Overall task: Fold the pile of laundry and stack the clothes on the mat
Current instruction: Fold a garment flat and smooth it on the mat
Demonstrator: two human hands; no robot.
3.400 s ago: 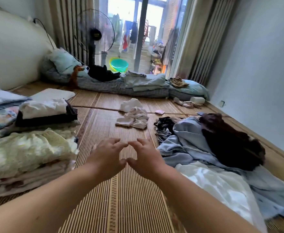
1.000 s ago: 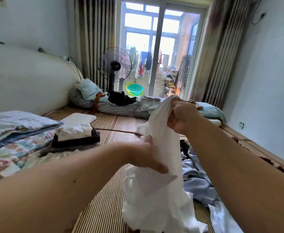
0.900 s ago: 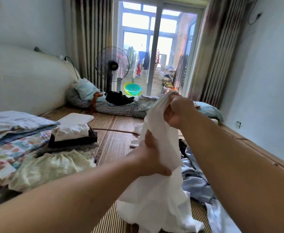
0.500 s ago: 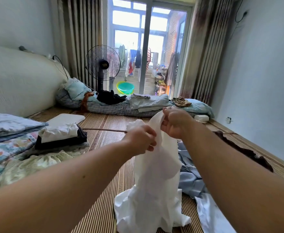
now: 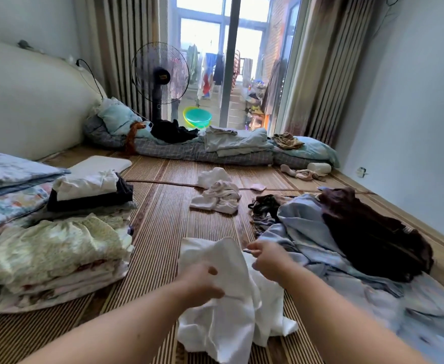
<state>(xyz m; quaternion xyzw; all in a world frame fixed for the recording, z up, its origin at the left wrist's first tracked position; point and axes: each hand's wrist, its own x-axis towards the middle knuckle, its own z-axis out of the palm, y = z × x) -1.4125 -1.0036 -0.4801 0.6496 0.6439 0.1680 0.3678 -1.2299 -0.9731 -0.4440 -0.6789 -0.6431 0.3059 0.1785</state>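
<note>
Head view: white garment (image 5: pixel 228 306) crumpled on mat (image 5: pixel 163 224), both hands gripping.

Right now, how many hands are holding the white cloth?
2. The left hand grips the white cloth at its left side, and the right hand pinches its upper right edge, low over the mat.

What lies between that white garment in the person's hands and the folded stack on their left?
Nothing visible does. Both hands, left hand and right hand, grip the white garment, and only bare mat separates it from the folded stack.
</note>
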